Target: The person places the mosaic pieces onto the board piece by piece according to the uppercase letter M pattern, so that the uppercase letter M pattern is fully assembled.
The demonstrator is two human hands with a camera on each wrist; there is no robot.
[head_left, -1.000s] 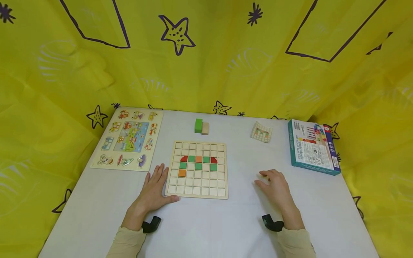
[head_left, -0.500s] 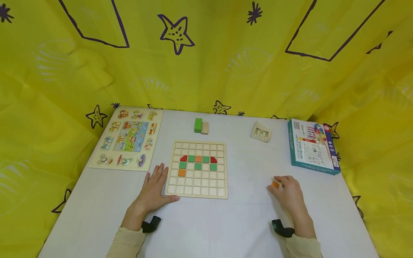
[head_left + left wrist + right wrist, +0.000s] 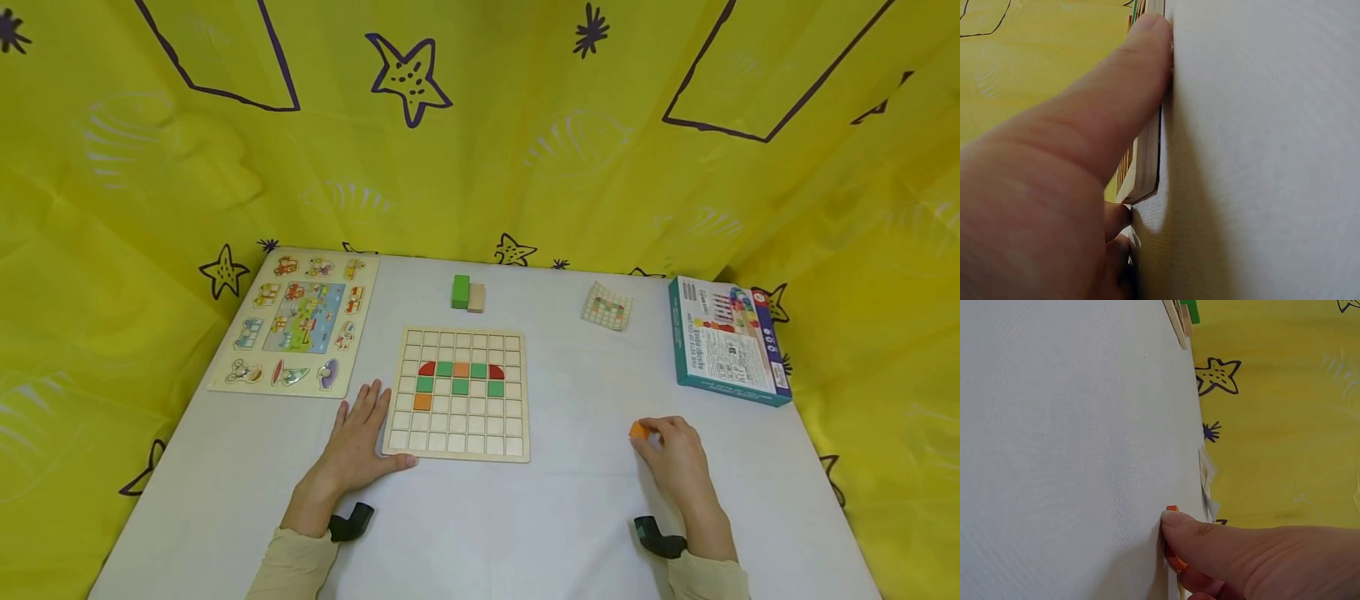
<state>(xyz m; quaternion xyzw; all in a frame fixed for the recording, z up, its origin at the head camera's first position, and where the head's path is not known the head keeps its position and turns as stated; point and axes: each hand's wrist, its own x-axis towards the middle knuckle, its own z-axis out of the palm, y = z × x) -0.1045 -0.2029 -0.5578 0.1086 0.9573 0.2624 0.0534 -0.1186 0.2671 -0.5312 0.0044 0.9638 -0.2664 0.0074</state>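
A wooden grid board lies flat at mid table with red, green and orange pieces in some of its squares. Along its left edge and lower left corner rests my left hand, fingers spread straight; in the left wrist view the thumb lies against the board's side. To the right of the board, my right hand pinches a small orange block between thumb and fingers, low over the table. In the right wrist view the thumb partly covers that orange block.
Behind the board stand a green block and a plain wooden block. A creased pattern sheet lies back right, beside a teal-edged box. A picture puzzle board is at left. Yellow curtain surrounds the table.
My right hand has moved right and slightly toward me, and an orange block now shows in its fingers. Over the last half second the block has turned a little. The left hand stays put.
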